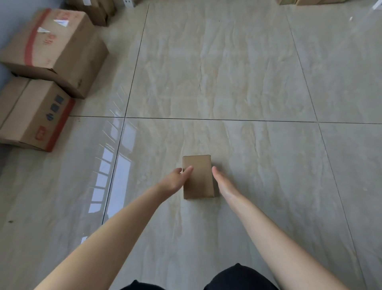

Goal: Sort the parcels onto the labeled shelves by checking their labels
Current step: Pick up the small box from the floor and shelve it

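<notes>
We reach down with both bare arms toward a small brown cardboard parcel [198, 178] lying flat on the glossy, pale marbled floor tiles [237, 78], just below the dark grout line that crosses the frame; its plain top face shows no label that we can read. Our left hand [177, 180] lies against the parcel's left edge, the thumb or a finger laid over the top face near the upper left corner; the rest of its fingers are hidden beneath the hand, so we cannot tell whether they have closed on the box. Our right hand [222, 182] stands flat and on edge along the parcel's right side, fingers straight and together, not curled round anything; whether it touches the cardboard or sits just beside it we cannot tell. At the left of the frame, well apart from the parcel, two large cartons sit against the wall: a tilted carton with red tape [55, 49] leaning over the corner of a second carton with blue and red printing [33, 116]; more boxes [97, 10] show at the top left, and other cardboard edges [306, 2] at the top right. Window light glints off the tiles to the left of our left forearm; dark clothing [237, 277] shows at the bottom edge.
</notes>
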